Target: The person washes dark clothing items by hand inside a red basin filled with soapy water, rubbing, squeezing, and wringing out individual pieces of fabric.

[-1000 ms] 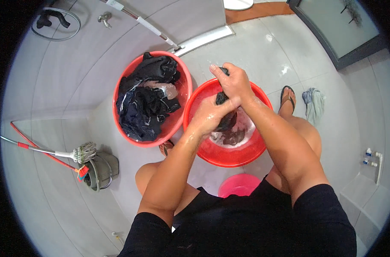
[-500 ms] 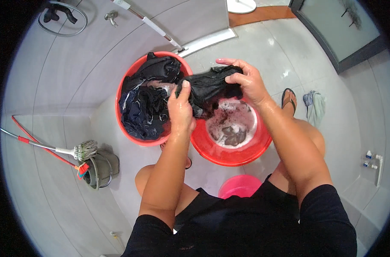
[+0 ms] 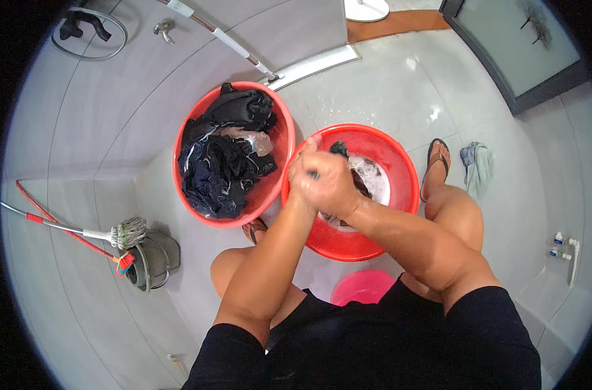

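Note:
My left hand (image 3: 300, 172) and my right hand (image 3: 337, 184) are pressed together over the near-left side of a red basin (image 3: 405, 192). Both are closed around a wet black cloth (image 3: 338, 149), mostly hidden by my fingers. A bit of it sticks out past my knuckles. Below, foamy, murky water (image 3: 376, 175) lies in the basin, with dark material partly visible beside my right hand. Touching this basin on the left is a larger coral-red tub (image 3: 281, 146), heaped with wet black and navy clothes (image 3: 221, 172) and a pale pinkish item (image 3: 253, 138).
A pink basin (image 3: 363, 286) sits between my knees. Left, a mop (image 3: 128, 233) leans over a dark bucket (image 3: 160, 259). A pale cloth (image 3: 479, 169) lies on the tiles by my right sandal (image 3: 437, 159). A white-handled pole (image 3: 234, 44) leans at the wall.
The black cloth was stretched out between my separated hands. Now my hands have come together, bunching it between them, lower and nearer to me. Droplets show on the floor beyond the basin.

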A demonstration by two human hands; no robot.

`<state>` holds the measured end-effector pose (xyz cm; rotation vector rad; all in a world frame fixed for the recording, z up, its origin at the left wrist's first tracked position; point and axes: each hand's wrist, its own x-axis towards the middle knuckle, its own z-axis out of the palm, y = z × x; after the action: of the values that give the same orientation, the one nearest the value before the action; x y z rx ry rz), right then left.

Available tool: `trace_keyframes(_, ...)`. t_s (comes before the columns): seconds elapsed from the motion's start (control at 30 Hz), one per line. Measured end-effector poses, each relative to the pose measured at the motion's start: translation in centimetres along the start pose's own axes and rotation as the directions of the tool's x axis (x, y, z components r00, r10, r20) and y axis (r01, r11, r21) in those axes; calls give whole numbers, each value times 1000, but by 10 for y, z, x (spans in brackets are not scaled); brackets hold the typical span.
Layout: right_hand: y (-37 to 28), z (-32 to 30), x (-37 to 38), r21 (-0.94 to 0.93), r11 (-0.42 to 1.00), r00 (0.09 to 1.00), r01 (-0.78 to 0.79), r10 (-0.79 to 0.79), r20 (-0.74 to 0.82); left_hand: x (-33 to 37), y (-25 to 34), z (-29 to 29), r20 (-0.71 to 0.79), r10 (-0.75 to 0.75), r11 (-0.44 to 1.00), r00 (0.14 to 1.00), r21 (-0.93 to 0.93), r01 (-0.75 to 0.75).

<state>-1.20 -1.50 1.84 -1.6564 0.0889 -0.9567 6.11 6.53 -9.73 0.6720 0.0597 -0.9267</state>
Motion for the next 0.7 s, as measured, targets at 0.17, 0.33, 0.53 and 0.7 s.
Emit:
trace_keyframes(0.17, 72, -91, 41, -601, 798, 993, 51, 25, 118, -29, -4, 144, -254, -390, 882, 885, 175, 438)
trace_keyframes(0.33, 31, -89, 43, 210, 811, 816, -546, 458, 353, -47, 28, 149, -83, -8, 877, 996, 477, 47)
trace_keyframes(0.53, 31, -128, 53, -63, 666, 499, -743, 614, 611, -48, 53, 136, -52, 155, 966, 987, 217, -140)
trace_keyframes(0.7, 33, -119, 52, 354, 636, 721, -686, 529, 447, -29, 48, 95, -239, 140, 982, 961, 158, -104)
